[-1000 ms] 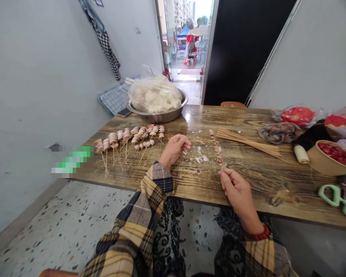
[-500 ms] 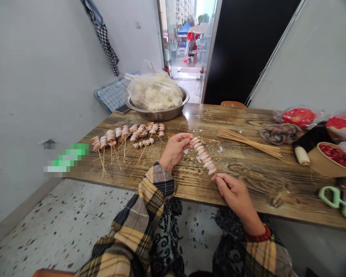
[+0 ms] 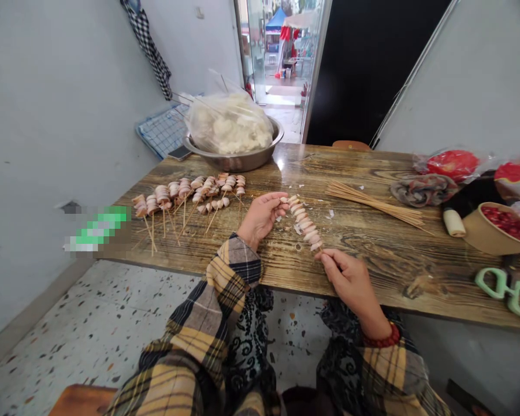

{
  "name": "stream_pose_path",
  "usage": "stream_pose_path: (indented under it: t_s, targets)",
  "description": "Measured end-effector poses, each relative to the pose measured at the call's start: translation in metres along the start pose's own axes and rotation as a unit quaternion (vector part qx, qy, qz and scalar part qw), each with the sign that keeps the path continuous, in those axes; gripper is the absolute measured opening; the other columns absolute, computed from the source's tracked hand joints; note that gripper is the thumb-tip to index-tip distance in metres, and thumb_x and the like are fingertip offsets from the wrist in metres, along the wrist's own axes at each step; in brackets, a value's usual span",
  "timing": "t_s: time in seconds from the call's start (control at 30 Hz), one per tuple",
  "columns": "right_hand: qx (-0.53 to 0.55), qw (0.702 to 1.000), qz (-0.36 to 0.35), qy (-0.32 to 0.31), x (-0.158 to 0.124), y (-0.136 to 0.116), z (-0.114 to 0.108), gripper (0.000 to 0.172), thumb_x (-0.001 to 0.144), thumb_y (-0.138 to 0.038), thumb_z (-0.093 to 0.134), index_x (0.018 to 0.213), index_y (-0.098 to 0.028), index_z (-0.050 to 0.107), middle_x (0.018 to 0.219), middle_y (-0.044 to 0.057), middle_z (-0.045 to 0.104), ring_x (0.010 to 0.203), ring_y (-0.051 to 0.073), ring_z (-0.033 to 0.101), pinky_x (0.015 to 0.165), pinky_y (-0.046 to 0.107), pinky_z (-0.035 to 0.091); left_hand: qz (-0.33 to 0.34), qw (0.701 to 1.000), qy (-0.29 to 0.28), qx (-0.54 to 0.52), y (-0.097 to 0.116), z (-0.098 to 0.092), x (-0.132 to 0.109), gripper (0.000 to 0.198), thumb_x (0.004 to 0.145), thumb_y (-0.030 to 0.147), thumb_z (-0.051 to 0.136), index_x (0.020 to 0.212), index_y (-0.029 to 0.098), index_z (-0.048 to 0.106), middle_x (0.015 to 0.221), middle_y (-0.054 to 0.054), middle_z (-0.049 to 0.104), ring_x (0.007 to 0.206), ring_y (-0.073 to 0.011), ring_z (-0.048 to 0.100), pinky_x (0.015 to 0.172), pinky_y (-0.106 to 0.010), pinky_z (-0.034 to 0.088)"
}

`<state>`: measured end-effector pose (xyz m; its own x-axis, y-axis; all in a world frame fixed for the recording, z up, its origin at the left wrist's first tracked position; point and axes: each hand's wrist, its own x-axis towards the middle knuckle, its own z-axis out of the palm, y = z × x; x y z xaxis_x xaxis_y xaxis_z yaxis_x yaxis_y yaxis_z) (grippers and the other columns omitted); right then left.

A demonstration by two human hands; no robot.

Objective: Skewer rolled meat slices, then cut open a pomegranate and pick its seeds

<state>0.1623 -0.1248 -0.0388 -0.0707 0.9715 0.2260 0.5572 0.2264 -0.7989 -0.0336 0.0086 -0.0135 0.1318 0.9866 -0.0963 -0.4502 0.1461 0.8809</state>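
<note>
My right hand (image 3: 351, 283) pinches the lower end of a bamboo skewer. Threaded along this skewer (image 3: 303, 222) is a row of pale pinkish-white pieces that look like garlic cloves. At its upper tip, the thumb and fingers of my left hand (image 3: 262, 215) close on a small pale piece (image 3: 283, 200), partly hidden by the fingers. To the left, several filled skewers (image 3: 184, 188) lie side by side, bare stick ends towards me. Thin white flakes (image 3: 297, 229) are scattered on the wooden table (image 3: 372, 254) around the held skewer.
A metal basin (image 3: 238, 162) holds a bulging clear plastic bag (image 3: 231, 124) at the back. Bare bamboo skewers (image 3: 375, 205) lie right of centre. Farther right are a crumpled cloth (image 3: 424, 189), a paper bowl (image 3: 481, 231) of red pieces and green-handled scissors (image 3: 507, 289).
The view has tilted down slightly, so the table sits higher. My left fingertips have drawn slightly away from the skewer's tip, showing a small pale piece; my right hand keeps its grip.
</note>
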Motion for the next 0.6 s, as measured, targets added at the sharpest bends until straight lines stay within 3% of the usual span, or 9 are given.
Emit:
stream_pose_path:
  t_s: [0.13,0.23,0.6]
  targets:
    - [-0.014,1.000,-0.013,0.007,0.0001,0.0007,0.0003,0.031,0.092,-0.037,0.045,0.085,-0.019,0.069,0.055,-0.001,0.055,0.051,0.014,0.052,0.051,0.023,0.036,-0.004,0.999,0.013,-0.050,0.0014,0.0011,-0.0003,0.021,0.077,-0.002,0.048,0.082,0.005,0.067,0.083,-0.011,0.071,0.077,-0.0132,0.068,0.079,-0.023,0.053]
    - [-0.022,1.000,-0.018,0.007,0.0003,0.0008,0.0009,0.030,0.092,-0.037,0.044,0.086,-0.020,0.069,0.054,-0.002,0.054,0.051,0.014,0.053,0.053,0.023,0.037,0.002,0.998,0.008,-0.067,0.0022,0.0022,-0.0018,0.017,0.079,0.000,0.051,0.082,0.005,0.068,0.088,-0.013,0.072,0.084,-0.0150,0.069,0.088,-0.026,0.051]
    - [-0.004,1.000,-0.026,-0.009,-0.0010,0.0011,0.0028,0.029,0.092,-0.037,0.046,0.088,-0.019,0.069,0.079,0.004,0.071,0.073,0.019,0.065,0.065,0.025,0.044,0.054,0.996,0.013,-0.071,0.0021,0.0018,-0.0055,0.018,0.069,0.009,0.073,0.084,0.009,0.065,0.085,-0.010,0.073,0.077,-0.0148,0.069,0.074,-0.025,0.053]
